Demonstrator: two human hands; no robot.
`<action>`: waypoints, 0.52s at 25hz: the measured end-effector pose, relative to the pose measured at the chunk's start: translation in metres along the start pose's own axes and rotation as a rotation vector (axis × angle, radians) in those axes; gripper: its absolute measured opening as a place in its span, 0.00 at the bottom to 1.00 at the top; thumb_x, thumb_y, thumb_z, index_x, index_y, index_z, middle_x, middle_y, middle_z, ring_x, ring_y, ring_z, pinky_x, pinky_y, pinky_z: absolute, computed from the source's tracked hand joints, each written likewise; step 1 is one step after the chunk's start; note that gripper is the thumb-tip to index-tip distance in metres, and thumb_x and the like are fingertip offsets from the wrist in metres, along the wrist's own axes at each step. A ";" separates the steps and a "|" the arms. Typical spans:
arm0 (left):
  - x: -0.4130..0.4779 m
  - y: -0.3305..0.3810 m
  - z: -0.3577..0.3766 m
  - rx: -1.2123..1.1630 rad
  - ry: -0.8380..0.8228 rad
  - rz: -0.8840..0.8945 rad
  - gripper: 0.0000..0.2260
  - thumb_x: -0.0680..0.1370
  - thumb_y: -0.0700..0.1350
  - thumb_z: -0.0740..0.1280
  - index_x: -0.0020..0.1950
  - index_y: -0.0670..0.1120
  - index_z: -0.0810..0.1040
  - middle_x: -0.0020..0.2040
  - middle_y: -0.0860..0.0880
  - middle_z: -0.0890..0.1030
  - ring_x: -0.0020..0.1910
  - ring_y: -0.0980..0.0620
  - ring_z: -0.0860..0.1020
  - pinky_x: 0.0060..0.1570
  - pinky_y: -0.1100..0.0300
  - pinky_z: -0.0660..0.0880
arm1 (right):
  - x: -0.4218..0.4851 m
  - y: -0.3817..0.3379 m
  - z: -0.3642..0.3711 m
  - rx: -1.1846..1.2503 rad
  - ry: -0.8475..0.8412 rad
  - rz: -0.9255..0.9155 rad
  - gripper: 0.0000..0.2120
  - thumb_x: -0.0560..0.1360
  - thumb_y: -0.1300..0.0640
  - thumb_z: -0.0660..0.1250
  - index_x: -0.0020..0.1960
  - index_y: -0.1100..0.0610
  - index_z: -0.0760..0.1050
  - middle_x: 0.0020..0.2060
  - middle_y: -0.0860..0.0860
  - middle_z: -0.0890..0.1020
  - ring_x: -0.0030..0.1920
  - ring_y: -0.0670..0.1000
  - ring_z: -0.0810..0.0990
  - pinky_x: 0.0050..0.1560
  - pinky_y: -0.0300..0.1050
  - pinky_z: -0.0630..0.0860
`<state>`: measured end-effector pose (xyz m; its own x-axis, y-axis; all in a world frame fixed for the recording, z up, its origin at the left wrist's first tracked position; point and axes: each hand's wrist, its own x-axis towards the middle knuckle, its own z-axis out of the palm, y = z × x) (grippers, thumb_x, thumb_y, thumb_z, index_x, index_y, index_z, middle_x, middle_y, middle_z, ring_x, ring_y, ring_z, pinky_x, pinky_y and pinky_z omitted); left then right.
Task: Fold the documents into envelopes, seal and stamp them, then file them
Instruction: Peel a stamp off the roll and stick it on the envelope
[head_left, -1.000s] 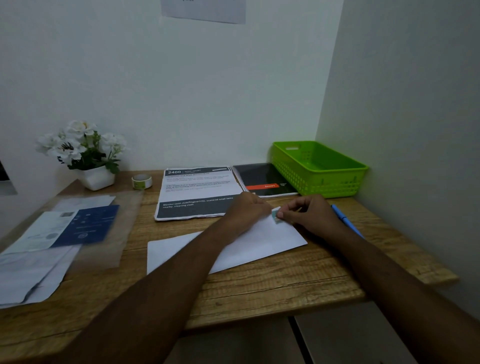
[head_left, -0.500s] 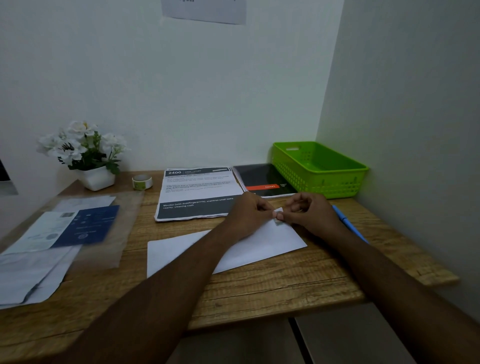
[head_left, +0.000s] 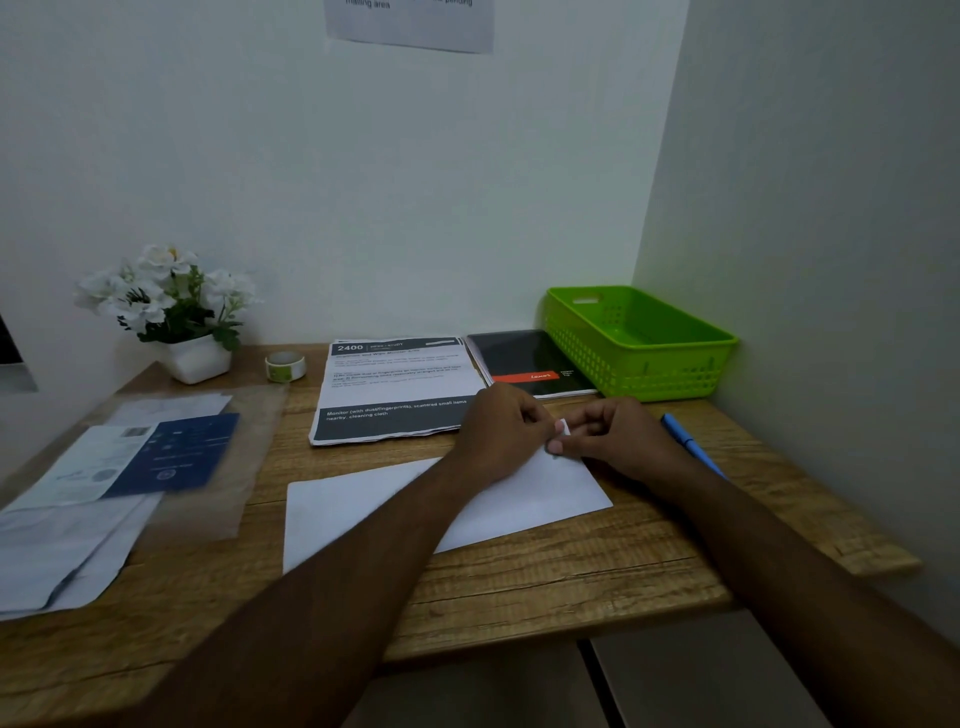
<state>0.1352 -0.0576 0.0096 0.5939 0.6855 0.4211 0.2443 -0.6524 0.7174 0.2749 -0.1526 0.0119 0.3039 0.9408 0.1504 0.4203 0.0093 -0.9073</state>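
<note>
White small paper stamp is up off the flat white envelope now, pinched between my left hand and right hand; not stuck yet.

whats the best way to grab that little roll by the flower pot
Pinch the roll across its outer wall, or put a thumb in the core and a finger outside, coming from straight above. It lies flat with its hole facing up, apart from the flower pot and the printed sheets, so its sides look free.
</note>
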 end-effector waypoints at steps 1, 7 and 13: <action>0.000 0.001 0.001 0.011 0.009 0.003 0.06 0.71 0.45 0.73 0.35 0.45 0.84 0.29 0.52 0.79 0.29 0.57 0.75 0.34 0.61 0.72 | 0.000 0.000 0.000 0.021 0.010 -0.003 0.09 0.65 0.65 0.78 0.43 0.56 0.83 0.35 0.52 0.86 0.36 0.45 0.85 0.34 0.32 0.76; 0.003 0.002 -0.001 0.003 -0.026 -0.009 0.07 0.72 0.43 0.73 0.38 0.39 0.84 0.35 0.41 0.82 0.32 0.52 0.74 0.36 0.54 0.73 | 0.002 0.001 -0.001 0.075 -0.020 0.008 0.14 0.65 0.69 0.76 0.49 0.60 0.82 0.38 0.53 0.86 0.37 0.44 0.85 0.36 0.34 0.78; 0.003 -0.005 -0.013 -0.053 -0.074 -0.034 0.07 0.74 0.36 0.69 0.50 0.40 0.84 0.46 0.43 0.84 0.42 0.54 0.78 0.43 0.63 0.74 | 0.006 0.004 -0.006 0.120 -0.037 0.065 0.17 0.71 0.72 0.70 0.57 0.60 0.80 0.44 0.54 0.86 0.44 0.46 0.85 0.43 0.36 0.79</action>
<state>0.1257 -0.0482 0.0144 0.6419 0.6796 0.3552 0.2253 -0.6100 0.7597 0.2834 -0.1492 0.0113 0.2941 0.9526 0.0774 0.2954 -0.0136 -0.9553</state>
